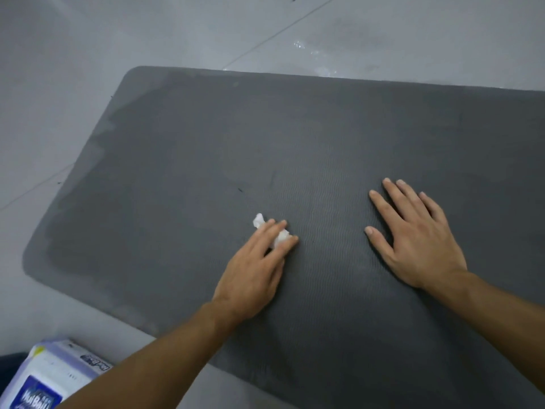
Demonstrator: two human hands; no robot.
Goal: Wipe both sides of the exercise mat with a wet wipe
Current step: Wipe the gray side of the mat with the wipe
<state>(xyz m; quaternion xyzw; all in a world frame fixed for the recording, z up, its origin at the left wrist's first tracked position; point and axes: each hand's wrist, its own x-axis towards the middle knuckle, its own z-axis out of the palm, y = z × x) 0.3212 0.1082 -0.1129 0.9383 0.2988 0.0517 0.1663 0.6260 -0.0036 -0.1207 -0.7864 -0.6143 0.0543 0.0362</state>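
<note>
A dark grey exercise mat (206, 149) lies flat on the floor and fills most of the view. A darker damp patch covers its left part, with lighter dry strips along the left and far edges. My left hand (253, 267) presses a crumpled white wet wipe (278, 237) onto the mat near its middle, fingers straight over it. The wipe sticks out between and beyond the fingers. My right hand (413, 237) rests flat on the mat to the right, fingers spread, holding nothing.
A white and purple pack of wet wipes (50, 376) lies on the floor at the bottom left, just off the mat's near edge. Grey tiled floor (88, 39) surrounds the mat, with a wet shiny spot (318, 54) beyond the far edge.
</note>
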